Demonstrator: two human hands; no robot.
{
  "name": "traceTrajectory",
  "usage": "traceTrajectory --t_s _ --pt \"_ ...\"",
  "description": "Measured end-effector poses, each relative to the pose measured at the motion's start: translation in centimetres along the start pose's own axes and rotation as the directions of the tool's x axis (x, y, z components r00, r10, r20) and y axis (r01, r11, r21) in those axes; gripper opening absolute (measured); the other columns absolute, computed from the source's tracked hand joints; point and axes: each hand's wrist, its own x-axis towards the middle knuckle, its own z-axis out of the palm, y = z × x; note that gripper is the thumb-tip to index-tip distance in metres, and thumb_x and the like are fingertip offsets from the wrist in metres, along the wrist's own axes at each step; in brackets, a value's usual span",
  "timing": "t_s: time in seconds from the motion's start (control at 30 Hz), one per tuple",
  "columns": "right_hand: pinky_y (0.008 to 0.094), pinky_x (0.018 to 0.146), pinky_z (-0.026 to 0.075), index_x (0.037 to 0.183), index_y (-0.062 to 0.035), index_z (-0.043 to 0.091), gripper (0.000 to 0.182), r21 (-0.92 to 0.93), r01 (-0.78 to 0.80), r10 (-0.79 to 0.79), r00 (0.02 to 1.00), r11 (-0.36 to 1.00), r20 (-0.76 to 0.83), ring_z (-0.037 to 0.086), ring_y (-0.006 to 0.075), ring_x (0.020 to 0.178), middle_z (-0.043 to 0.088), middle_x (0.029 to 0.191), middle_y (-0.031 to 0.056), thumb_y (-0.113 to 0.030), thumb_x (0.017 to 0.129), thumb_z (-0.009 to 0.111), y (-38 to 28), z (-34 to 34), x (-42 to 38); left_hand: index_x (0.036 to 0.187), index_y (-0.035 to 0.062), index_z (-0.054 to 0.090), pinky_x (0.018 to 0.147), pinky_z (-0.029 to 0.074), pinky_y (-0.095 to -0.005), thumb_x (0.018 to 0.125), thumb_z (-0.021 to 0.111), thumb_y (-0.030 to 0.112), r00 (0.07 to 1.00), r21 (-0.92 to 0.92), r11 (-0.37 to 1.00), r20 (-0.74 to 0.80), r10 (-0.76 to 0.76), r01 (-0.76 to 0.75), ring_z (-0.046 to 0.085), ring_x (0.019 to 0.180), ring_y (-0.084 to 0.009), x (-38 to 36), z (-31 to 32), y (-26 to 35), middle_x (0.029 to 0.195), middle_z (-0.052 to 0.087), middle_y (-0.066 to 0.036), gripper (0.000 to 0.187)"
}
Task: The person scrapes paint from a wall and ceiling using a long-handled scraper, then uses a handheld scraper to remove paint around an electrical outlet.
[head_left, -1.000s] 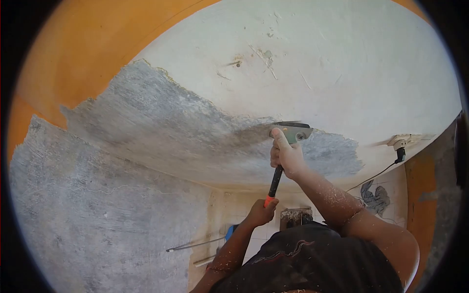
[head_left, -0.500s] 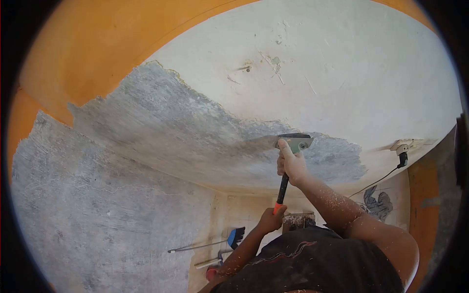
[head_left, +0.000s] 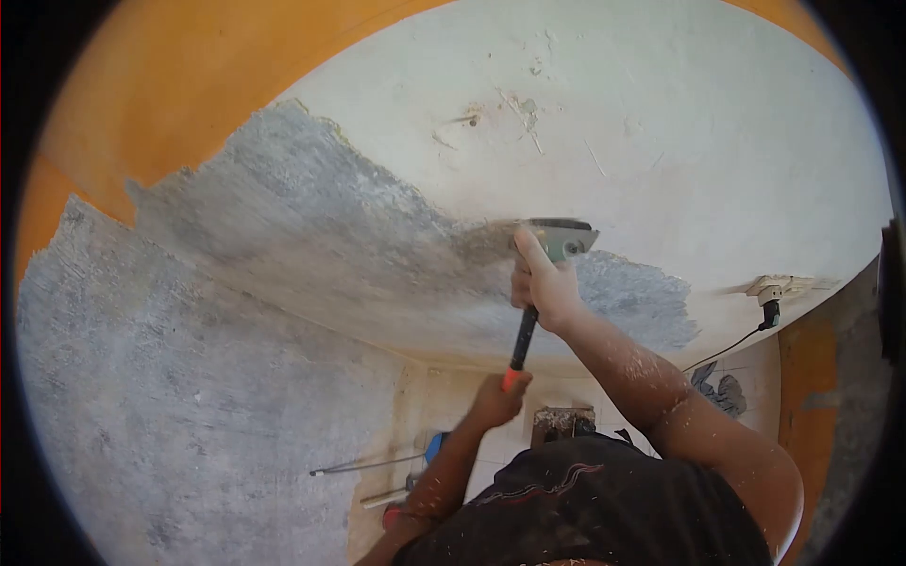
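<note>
A long-handled tool (head_left: 521, 341) with a dark and green-grey head reaches up to the wall, its head lying over the ragged edge between white paint (head_left: 717, 170) and bare grey plaster (head_left: 311, 189). Up near the head, my right hand (head_left: 547, 283) is wrapped round the tool. Lower down, my left hand (head_left: 500, 401) is closed round the handle by its orange-red part. Pale flecks cover my right forearm and shirt. The tool's face against the wall is hidden from view.
Orange paint (head_left: 189, 85) borders the wall at the upper left. At the right, a plug with a black cable sits in a socket (head_left: 771, 291). Below are a grey cloth (head_left: 725, 391), a crusted block-like object (head_left: 563, 422) and a blue-headed broom (head_left: 435, 447).
The tool and both my hands have moved up and slightly left along the wall. My grip on the handle looks the same. The view has shifted slightly.
</note>
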Motion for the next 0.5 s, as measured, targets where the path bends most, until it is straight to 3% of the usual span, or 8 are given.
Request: traceTrajectory --t_s 0.03,0.17,0.2,0.27,0.33,0.4,0.5 --pt "0.0245 0.038 0.020 0.056 -0.0183 0.030 0.045 0.013 -0.006 0.006 0.999 1.000 0.043 0.024 0.0072 0.037 0.026 0.047 -0.0059 -0.040 0.085 0.057 -0.3 0.3 0.1 0.058 0.0048 0.051 0.040 0.036 -0.0292 0.086 0.053 0.041 1.000 -0.137 0.990 0.007 -0.026 0.026 0.047 0.041 -0.0099 -0.2 -0.5 0.5 0.046 0.046 0.000 0.046" --pt "0.0252 0.038 0.021 0.058 -0.0178 0.032 0.043 0.006 0.031 -0.031 0.998 0.999 0.048 0.025 0.0074 0.037 0.027 0.048 -0.0054 -0.040 0.086 0.056 0.8 -0.4 0.0 0.061 0.0044 0.053 0.042 0.037 -0.0291 0.085 0.055 0.041 0.998 0.004 0.999 -0.053 -0.046 0.046 0.048 0.042 -0.0105 -1.1 0.3 -0.6 0.046 0.047 -0.002 0.044" --pt "0.0250 0.038 0.022 0.058 -0.0179 0.032 0.042 -0.021 0.045 -0.045 0.999 0.999 0.021 0.025 0.0071 0.037 0.027 0.048 -0.0058 -0.040 0.086 0.056 0.9 -0.6 -0.4 0.067 0.0088 0.047 0.037 0.034 -0.0243 0.088 0.053 0.037 0.997 -0.060 0.996 -0.015 -0.070 0.069 0.042 0.039 -0.0077 -1.3 1.5 -0.7 0.050 0.043 0.002 0.036" --pt "0.0245 0.037 0.022 0.058 -0.0181 0.032 0.042 -0.049 -0.037 0.037 0.999 0.998 -0.016 0.027 0.0064 0.037 0.028 0.048 -0.0065 -0.039 0.086 0.056 0.5 -0.2 -0.4 0.067 0.0092 0.045 0.037 0.033 -0.0241 0.088 0.053 0.038 0.990 -0.305 0.942 0.059 -0.126 0.138 0.041 0.039 -0.0077 -1.8 3.2 -0.6 0.049 0.041 0.003 0.036" --pt "0.0258 0.037 0.030 0.067 -0.0110 0.044 0.036 -0.116 0.043 -0.036 0.997 0.992 0.064 0.037 0.0094 0.038 0.039 0.048 -0.0017 -0.039 0.083 0.060 -0.4 0.3 0.3 0.067 0.0094 0.044 0.036 0.032 -0.0244 0.089 0.052 0.036 0.994 -0.332 0.937 0.016 -0.109 0.108 0.040 0.039 -0.0077 -0.2 2.7 0.0 0.049 0.039 0.004 0.035" --pt "0.0256 0.037 0.029 0.068 -0.0106 0.044 0.035 -0.155 0.098 -0.077 0.988 0.983 0.137 0.038 0.0093 0.038 0.039 0.049 -0.0016 -0.038 0.083 0.060 -3.1 2.8 0.5 0.067 0.0093 0.043 0.036 0.032 -0.0247 0.089 0.052 0.033 0.991 -0.221 0.966 -0.038 0.127 -0.132 0.040 0.039 -0.0081 1.0 0.3 1.6 0.049 0.038 0.003 0.034" --pt "0.0253 0.036 0.029 0.066 -0.0107 0.044 0.037 -0.100 0.134 -0.112 0.973 0.986 0.202 0.037 0.0091 0.037 0.039 0.048 -0.0016 -0.039 0.083 0.060 -5.1 4.7 0.3 0.066 0.0058 0.051 0.041 0.034 -0.0256 0.086 0.055 0.039 0.992 -0.330 0.936 -0.005 0.124 -0.119 0.041 0.044 -0.0065 0.4 -1.2 4.6 0.051 0.046 0.002 0.039"
